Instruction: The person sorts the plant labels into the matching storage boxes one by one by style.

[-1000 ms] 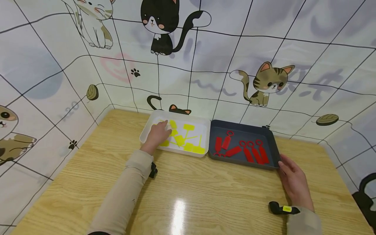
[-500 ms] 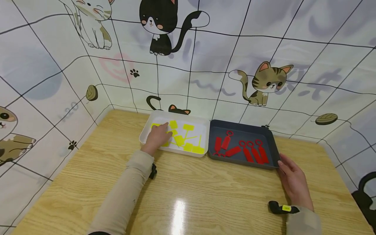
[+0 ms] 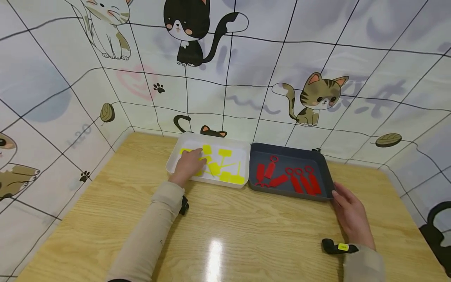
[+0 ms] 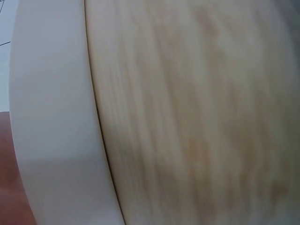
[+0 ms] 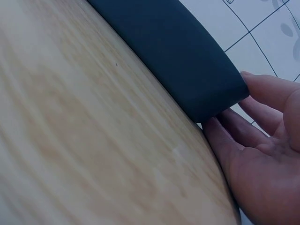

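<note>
My left hand point(image 3: 189, 163) reaches over the near left side of a white tray point(image 3: 169, 166), its fingertips low among flat yellow tags point(image 3: 225, 153), some with thin stems. The forefinger points forward and the thumb stands apart from it. Whatever lies under the palm is hidden. In the left wrist view the tray's outer wall point(image 4: 61, 112) covers most of the hand. My right hand point(image 3: 354, 215) touches the near right corner of a dark grey tray point(image 3: 292, 194), thumb near the rim and fingers along the side. Red tags point(image 3: 278, 181) with ring ends lie inside that tray.
Both trays stand side by side on a wooden table point(image 3: 246, 227), close to the back. A white cloth point(image 3: 246, 78) printed with cats and black lines hangs behind and around it. Bare wood lies in front of the trays.
My left forefinger has drawn back slightly, and a yellow tag now shows to the left of the hand. The right hand stays at the tray corner. The view has shifted a little.
</note>
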### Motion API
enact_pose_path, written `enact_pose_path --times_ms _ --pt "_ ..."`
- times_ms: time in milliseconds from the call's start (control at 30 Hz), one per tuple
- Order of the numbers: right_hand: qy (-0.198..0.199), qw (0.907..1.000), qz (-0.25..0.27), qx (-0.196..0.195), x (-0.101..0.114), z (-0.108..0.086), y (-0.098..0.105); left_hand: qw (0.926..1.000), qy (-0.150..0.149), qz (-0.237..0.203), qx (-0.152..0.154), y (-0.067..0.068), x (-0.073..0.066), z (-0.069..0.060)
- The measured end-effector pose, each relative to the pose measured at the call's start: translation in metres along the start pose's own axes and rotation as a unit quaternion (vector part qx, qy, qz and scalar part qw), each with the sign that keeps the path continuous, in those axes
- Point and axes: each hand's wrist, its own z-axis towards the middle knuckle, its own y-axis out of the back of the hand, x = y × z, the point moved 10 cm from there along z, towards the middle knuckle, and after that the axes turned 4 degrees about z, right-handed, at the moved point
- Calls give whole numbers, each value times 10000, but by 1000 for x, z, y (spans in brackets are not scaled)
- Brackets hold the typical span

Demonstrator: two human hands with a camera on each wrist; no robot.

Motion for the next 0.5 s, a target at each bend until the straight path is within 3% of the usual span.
enact_pose_path --times_ms 167,267,333,400,433,467,500 --pt "-33 9999 -95 -123 0 0 -3 9992 -172 -279 -249 5 -1 1" --pt "-217 9974 -587 -359 -2 0 -4 9952 -346 -634 -666 14 -4 0" --pt "-435 9908 -1146 -578 -3 -1 -4 9909 -466 -907 -883 19 -8 -3" --pt "-565 9692 -2294 -702 3 -3 -3 9884 -659 -926 -1005 21 -15 -9" --pt "-568 9516 -2933 -720 7 -3 -4 9880 -751 -878 -1023 21 -20 -12" --pt "-530 9283 -3609 -723 14 -4 -5 9877 -867 -798 -1026 21 -24 -16" --pt "-408 8982 -4322 -698 21 -3 -8 9871 -1000 -681 -1048 20 -29 -22"
